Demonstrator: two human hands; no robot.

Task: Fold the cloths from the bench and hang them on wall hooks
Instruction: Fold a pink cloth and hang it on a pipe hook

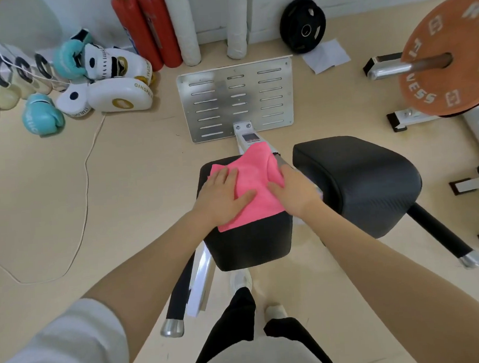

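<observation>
A pink cloth [253, 177] lies folded on the black padded seat [250, 242] of the bench in the middle of the head view. My left hand [223, 195] lies flat on the cloth's left part, fingers straight and spread. My right hand [292, 190] presses flat on the cloth's right edge, fingers pointing away from me. The cloth's far corner hangs over the seat's far end onto the white frame [248, 138]. No wall hooks are in view.
A second black pad [359, 182] sits right of the seat. A metal footplate [237, 97] lies ahead on the floor. Boxing gloves and pads [100, 86] and kettlebells crowd the far left, with a cord [86, 174] trailing. An orange weight plate [449, 56] hangs on a bar at right.
</observation>
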